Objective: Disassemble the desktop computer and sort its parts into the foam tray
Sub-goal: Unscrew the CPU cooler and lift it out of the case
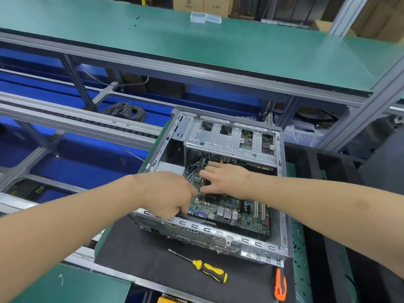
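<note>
Freeing the motherboard [236,208] from the case [218,234].
Left hand [168,193] grips its nine-o'clock edge, right hand [225,178] presses flat just beside; an even lift should avoid flexing.

My left hand [172,195] curled its fingers down at the near left edge of the motherboard [229,206], just inside the rim of the open computer case [218,234]; what they gripped was hidden. Just beyond it my right hand [225,179] lay flat on the board, fingers spread, their tips under the metal drive cage [227,138]. Nearer me than both hands, a yellow-and-black screwdriver [211,271] lay on the black mat [142,259], with an orange-handled tool [280,285] to its right.
</note>
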`<move>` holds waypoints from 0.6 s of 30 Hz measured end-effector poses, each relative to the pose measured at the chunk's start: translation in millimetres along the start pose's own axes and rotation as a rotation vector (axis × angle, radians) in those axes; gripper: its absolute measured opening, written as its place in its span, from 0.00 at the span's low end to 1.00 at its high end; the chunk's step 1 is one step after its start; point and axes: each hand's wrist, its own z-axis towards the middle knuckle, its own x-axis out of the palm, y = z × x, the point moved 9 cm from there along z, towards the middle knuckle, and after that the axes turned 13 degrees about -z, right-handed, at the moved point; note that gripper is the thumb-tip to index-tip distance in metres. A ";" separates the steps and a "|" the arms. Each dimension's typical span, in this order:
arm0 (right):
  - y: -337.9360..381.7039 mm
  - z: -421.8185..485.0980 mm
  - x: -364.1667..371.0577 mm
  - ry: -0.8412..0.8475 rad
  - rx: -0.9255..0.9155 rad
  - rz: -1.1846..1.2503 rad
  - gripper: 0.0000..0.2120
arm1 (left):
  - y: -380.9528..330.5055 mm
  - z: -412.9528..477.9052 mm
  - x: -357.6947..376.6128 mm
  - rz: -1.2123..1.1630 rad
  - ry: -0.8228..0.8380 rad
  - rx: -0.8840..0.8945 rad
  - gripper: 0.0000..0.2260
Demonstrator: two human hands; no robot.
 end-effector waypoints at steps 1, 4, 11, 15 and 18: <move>-4.0 -0.3 -0.7 -0.001 0.031 0.027 0.42 | -1.0 -1.1 -4.0 -0.036 -0.042 0.015 0.14; -19.5 -2.0 -4.2 0.018 0.124 0.119 0.46 | 3.4 -0.1 -7.6 -0.106 -0.063 0.008 0.16; -28.6 -14.1 -4.8 0.056 0.133 0.144 0.41 | 4.4 -11.6 -19.4 -0.198 -0.204 0.143 0.12; -31.5 -20.8 -5.7 0.061 0.136 0.176 0.40 | 9.2 -21.8 -21.9 -0.421 -0.310 0.133 0.07; -38.5 -24.2 -4.4 0.057 0.176 0.242 0.41 | 21.2 -26.3 -21.1 -0.621 -0.350 0.058 0.06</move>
